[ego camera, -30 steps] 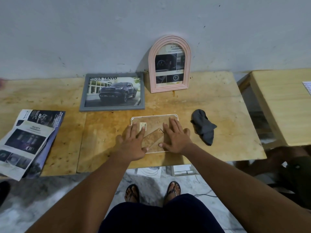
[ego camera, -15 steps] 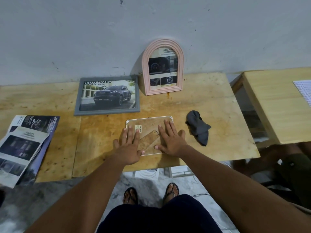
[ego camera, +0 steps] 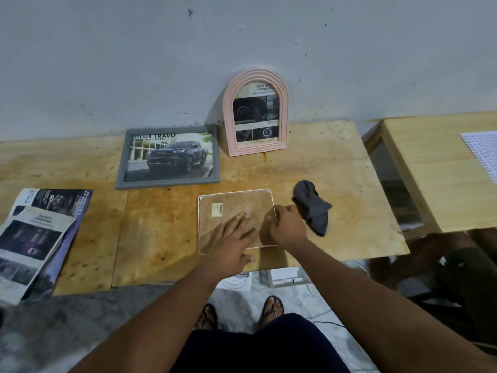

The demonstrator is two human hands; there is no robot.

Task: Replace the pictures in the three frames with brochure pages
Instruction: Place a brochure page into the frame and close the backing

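Note:
A white-rimmed frame [ego camera: 234, 208] lies face down on the wooden table [ego camera: 336, 179], its brown backing with a small label facing up. My left hand [ego camera: 231, 240] presses flat on the backing's lower middle. My right hand [ego camera: 286, 227] has its fingers curled at the frame's right edge. A grey frame [ego camera: 168, 157] holding a truck brochure page lies flat behind it. A pink arched frame [ego camera: 255, 114] with a brochure page leans on the wall. Loose brochure pages [ego camera: 35, 238] lie at the far left.
A dark grey cloth [ego camera: 313, 207] lies just right of the face-down frame. A second wooden table [ego camera: 435, 173] with a printed sheet [ego camera: 481, 154] stands to the right, a gap between. My sandalled feet [ego camera: 271, 309] are under the table edge.
My right hand slid from the backing to the frame's right edge and curled its fingers. My left hand moved right, toward the backing's middle.

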